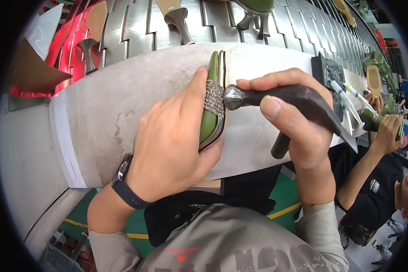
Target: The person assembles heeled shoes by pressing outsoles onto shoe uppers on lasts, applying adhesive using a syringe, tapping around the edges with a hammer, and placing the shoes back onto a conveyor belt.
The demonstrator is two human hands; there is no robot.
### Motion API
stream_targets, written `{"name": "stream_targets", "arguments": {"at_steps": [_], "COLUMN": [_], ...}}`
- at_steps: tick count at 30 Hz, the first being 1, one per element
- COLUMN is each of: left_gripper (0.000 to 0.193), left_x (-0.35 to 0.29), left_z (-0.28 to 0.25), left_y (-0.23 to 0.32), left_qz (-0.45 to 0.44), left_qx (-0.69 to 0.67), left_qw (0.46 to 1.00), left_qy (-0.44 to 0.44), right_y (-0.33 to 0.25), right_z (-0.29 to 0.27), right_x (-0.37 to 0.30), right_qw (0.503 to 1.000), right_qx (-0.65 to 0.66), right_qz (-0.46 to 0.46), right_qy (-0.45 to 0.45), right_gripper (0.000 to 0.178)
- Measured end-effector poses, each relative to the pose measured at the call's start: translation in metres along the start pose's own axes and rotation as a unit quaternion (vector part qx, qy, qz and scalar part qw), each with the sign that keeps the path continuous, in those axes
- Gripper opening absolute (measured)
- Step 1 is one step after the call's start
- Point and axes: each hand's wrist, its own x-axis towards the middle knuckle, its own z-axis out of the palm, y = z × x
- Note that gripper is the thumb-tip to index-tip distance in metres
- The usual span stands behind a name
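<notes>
At the far left, a curved brown panel [36,72] stood beside a conveyor [136,29] of overlapping metal slats, lit red at that end. On the slats lay a tan sole [96,22] with a grey heel [87,52]. The pale tabletop [99,109] ran in front of the conveyor, a white strip [71,145] along its left end. A dark watch [123,172] circled the left wrist. The left hand [172,129] had its grip clamped on a green shoe [208,124], with fingers along the left side and thumb near the lower end. The shoe was above the middle of the tabletop, its sole side turned to the right, and a glittering band [214,98] crossed it. Just right of the band was the rounded metal face of a hammer [303,99]; whether the two touched could not be told. The right hand [299,122] had its grip closed around the hammer near its head, the handle end protruding below. Farther right were a dark block [326,72] and several white syringes [347,103], lying near one another. At the far right, a co-worker's hand [387,133] held another green shoe [371,121], near a second tan sole [374,77].
</notes>
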Motion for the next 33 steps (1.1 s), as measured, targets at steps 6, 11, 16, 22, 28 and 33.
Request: {"name": "stream_targets", "arguments": {"at_steps": [6, 11, 16, 22, 28, 33], "left_gripper": [0.098, 0.098, 0.094, 0.097, 0.08, 0.074], "left_x": [0.002, 0.0, 0.001, 0.009, 0.006, 0.0], "left_z": [-0.004, -0.008, -0.015, -0.057, -0.061, -0.038], "left_y": [-0.002, -0.003, -0.001, 0.023, 0.067, 0.081], "left_qz": [-0.002, 0.009, -0.054, 0.094, 0.177, 0.183], "left_qx": [0.003, 0.009, -0.012, -0.104, -0.184, -0.17], "left_qw": [1.0, 1.0, 0.996, 0.968, 0.956, 0.955], "left_qy": [-0.004, -0.009, -0.066, 0.21, 0.142, 0.158], "right_y": [-0.005, 0.007, 0.066, 0.066, -0.002, -0.068], "right_z": [-0.008, -0.008, -0.012, -0.014, 0.004, 0.018], "right_x": [0.04, 0.07, 0.081, 0.013, -0.062, -0.123], "right_qw": [0.997, 0.998, 0.997, 0.986, 0.988, 0.935], "right_qx": [-0.061, -0.041, 0.056, 0.122, 0.08, 0.033], "right_qz": [-0.014, -0.04, -0.01, 0.018, -0.076, -0.348], "right_qy": [-0.04, -0.003, 0.054, 0.113, 0.104, 0.066], "right_gripper": [0.032, 0.028, 0.017, 0.022, 0.024, 0.044]}}
